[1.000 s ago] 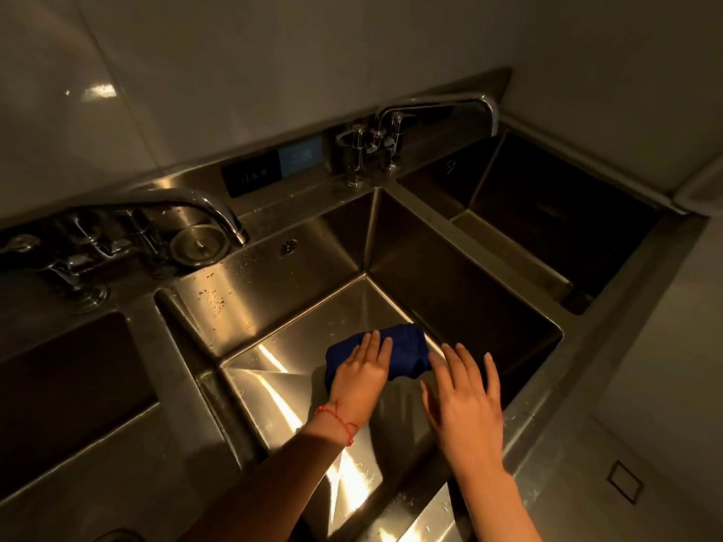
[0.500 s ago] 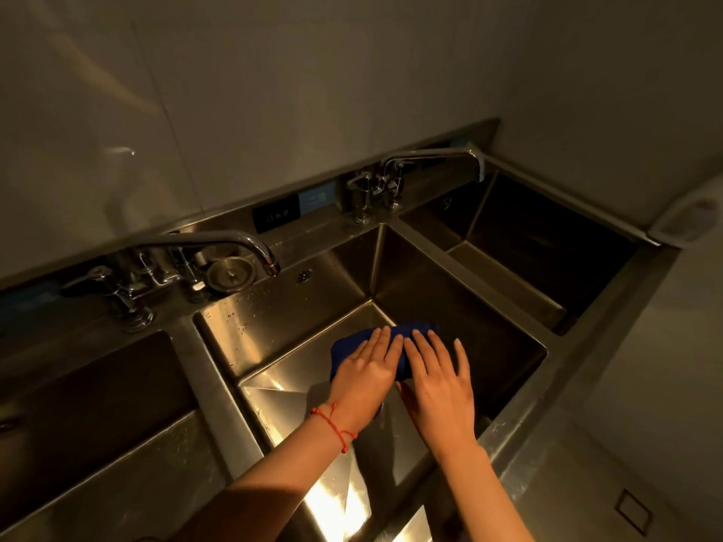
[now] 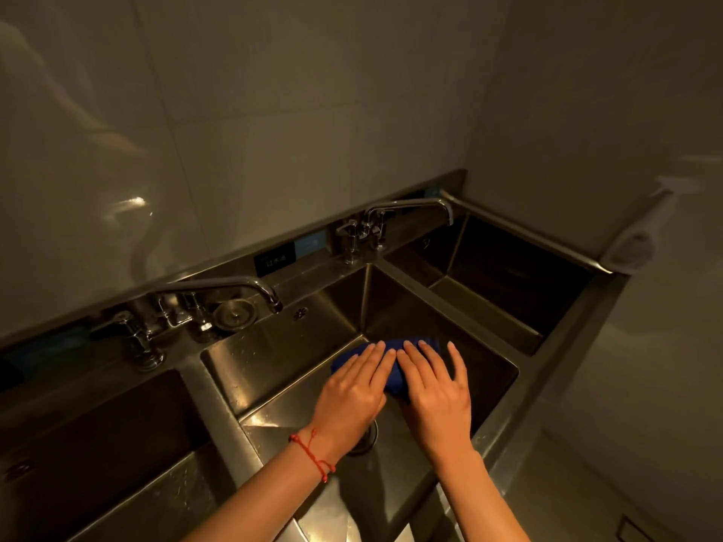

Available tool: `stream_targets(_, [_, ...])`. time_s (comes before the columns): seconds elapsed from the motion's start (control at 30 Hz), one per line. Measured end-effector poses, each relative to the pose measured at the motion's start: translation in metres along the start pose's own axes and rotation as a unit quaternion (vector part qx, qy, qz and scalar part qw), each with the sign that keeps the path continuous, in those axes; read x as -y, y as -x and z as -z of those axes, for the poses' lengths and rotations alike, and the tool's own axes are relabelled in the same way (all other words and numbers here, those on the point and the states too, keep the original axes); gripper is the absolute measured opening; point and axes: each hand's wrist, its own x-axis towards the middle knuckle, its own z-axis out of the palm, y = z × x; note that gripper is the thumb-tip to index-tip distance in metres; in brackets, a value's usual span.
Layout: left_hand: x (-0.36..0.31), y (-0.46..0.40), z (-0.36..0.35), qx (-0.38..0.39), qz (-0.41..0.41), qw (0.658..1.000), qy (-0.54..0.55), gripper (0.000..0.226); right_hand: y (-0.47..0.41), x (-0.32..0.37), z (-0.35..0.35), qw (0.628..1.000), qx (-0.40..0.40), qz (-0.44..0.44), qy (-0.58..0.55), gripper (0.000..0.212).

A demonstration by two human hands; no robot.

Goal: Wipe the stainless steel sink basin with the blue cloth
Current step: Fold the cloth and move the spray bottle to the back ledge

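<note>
Head view: both hands press flat on the blue cloth [image 3: 395, 379] at the far end of the middle sink basin [image 3: 274, 357], near its back wall. Left hand [image 3: 352, 393] and right hand [image 3: 436, 393] sit side by side, fingers straight and spread — palms down, likely to spread pressure across a wider swipe. Cloth is bunched, soft, matte; mostly hidden under the hands. Basin is brushed steel, square-cornered, glossy where light hits the floor. Drain [image 3: 365, 440] sits partly under the left wrist — red string bracelet [image 3: 311, 453] on it. Two faucets [image 3: 219, 287] behind.
</note>
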Motion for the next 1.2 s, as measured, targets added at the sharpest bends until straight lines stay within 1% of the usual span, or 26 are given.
stream_targets(0.1, [-0.001,-0.001,0.010,-0.020,0.007,1.000,0.011,0.069,-0.003,-0.004,0.006,1.000,-0.023,-0.016,-0.011,0.049])
stream_targets(0.23, [-0.006,-0.006,0.015,-0.043,0.032,0.998,0.021,0.078,-0.008,-0.008,0.014,0.998,-0.048,-0.041,-0.026,0.047])
stream_targets(0.37, [-0.016,-0.016,0.017,-0.068,0.043,0.996,0.033,0.082,-0.013,-0.016,0.023,0.997,-0.053,-0.054,-0.035,0.048])
stream_targets(0.67, [-0.041,-0.055,0.020,-0.127,0.014,0.991,0.043,0.073,-0.024,-0.057,0.040,0.995,-0.007,-0.080,-0.064,0.068])
stream_targets(0.8, [-0.065,-0.084,0.013,-0.149,0.004,0.988,0.029,0.068,-0.027,-0.097,0.049,0.992,0.026,-0.083,-0.095,0.072])
stream_targets(0.9, [-0.088,-0.108,0.001,-0.161,-0.006,0.987,0.022,0.063,-0.023,-0.138,0.051,0.991,0.054,-0.067,-0.101,0.076])
stream_targets(1.03, [-0.120,-0.139,-0.016,-0.172,-0.021,0.985,0.019,0.058,-0.014,-0.191,0.052,0.991,0.063,-0.042,-0.108,0.069])
stream_targets(1.2, [-0.149,-0.171,-0.037,-0.186,-0.038,0.982,0.017,0.058,-0.004,-0.247,0.053,0.985,0.060,-0.061,-0.152,0.051])
